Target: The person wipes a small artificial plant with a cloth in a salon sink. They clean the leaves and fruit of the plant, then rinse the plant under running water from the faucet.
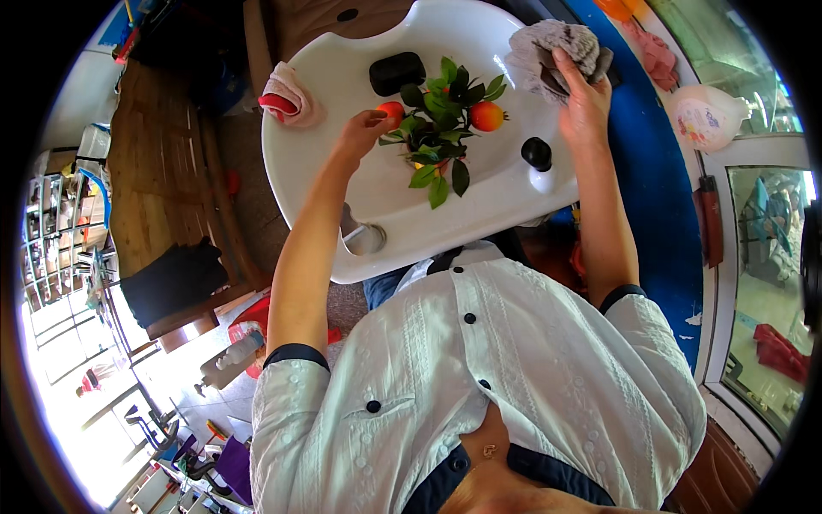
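Note:
My right hand (586,107) grips a bunched grey cloth (548,53) over the right rim of a white basin (342,184). My left hand (361,135) has its fingers closed on a red-orange pomegranate (391,112) at the left of a leafy plant (441,116), which stands in the basin. A second pomegranate (486,116) hangs on the plant's right side; leaves mostly hide its base. Behind the plant lies a black rounded block (396,74). A small black-topped white bottle (538,158) is below my right hand.
A pink and white cloth (295,96) drapes over the basin's left rim. Near me, the basin has a round metal-lined opening (366,240). A wooden bench (163,163) with black fabric (175,278) stands left. A blue surface (655,206) and glass door (762,257) are right.

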`<state>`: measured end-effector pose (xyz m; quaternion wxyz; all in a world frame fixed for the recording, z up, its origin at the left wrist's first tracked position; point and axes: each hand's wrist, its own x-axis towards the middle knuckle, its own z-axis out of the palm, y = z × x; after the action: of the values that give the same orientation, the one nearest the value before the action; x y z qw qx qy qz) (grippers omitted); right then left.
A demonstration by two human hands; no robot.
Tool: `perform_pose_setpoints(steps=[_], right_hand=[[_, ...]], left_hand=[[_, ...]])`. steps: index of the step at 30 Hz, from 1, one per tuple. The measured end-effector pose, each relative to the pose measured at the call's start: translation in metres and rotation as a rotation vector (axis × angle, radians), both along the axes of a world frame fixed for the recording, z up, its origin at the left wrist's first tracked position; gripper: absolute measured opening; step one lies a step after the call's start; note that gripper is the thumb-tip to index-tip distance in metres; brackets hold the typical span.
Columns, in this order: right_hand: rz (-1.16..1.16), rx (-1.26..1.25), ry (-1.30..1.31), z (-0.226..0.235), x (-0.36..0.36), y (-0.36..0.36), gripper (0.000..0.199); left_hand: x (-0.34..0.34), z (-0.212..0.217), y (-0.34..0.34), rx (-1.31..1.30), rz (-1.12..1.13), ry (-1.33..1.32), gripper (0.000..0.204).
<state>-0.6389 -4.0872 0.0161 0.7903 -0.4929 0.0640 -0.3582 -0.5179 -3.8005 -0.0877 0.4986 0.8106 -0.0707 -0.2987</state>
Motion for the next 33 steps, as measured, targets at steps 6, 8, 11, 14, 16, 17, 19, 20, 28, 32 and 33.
perform_pose_setpoints(steps=[6,8,11,14,16,17,19,20,28,32,33], right_hand=[[0.073,-0.019,0.137,0.006,-0.041,0.012,0.027],[0.091,0.062,0.179,0.004,-0.049,0.028,0.025],[0.149,0.050,0.191,0.002,-0.041,0.056,0.023],[0.168,-0.277,0.296,-0.016,-0.023,0.073,0.022],[0.131,-0.451,0.324,-0.044,-0.012,0.075,0.022],[0.110,-0.432,0.319,-0.053,-0.009,0.075,0.022],[0.088,-0.391,0.314,-0.064,-0.006,0.080,0.021],[0.091,-0.361,0.327,-0.067,-0.004,0.083,0.021],[0.190,-0.132,0.452,-0.091,0.013,0.091,0.019],[0.238,-0.085,0.384,-0.085,0.014,0.077,0.025],[0.236,-0.235,0.423,-0.090,0.014,0.077,0.026]], left_hand=[[-0.021,0.010,-0.011,-0.166,0.014,-0.101,0.046],[-0.027,0.009,-0.008,-0.050,-0.179,-0.184,0.045],[-0.024,-0.021,-0.014,0.178,-0.232,-0.432,0.037],[-0.047,-0.029,-0.041,0.110,0.162,-0.342,0.023],[-0.058,-0.046,-0.054,0.056,0.390,-0.257,0.019],[-0.062,-0.052,-0.058,-0.105,0.509,-0.155,0.019],[-0.075,-0.061,-0.063,-0.419,0.752,0.063,0.021],[-0.079,-0.065,-0.067,-0.494,0.769,0.073,0.021],[-0.091,-0.066,-0.080,-0.326,0.473,-0.324,0.019],[-0.093,-0.048,-0.076,-0.627,0.740,0.096,0.014],[-0.091,-0.049,-0.076,-0.696,0.763,0.148,0.013]])
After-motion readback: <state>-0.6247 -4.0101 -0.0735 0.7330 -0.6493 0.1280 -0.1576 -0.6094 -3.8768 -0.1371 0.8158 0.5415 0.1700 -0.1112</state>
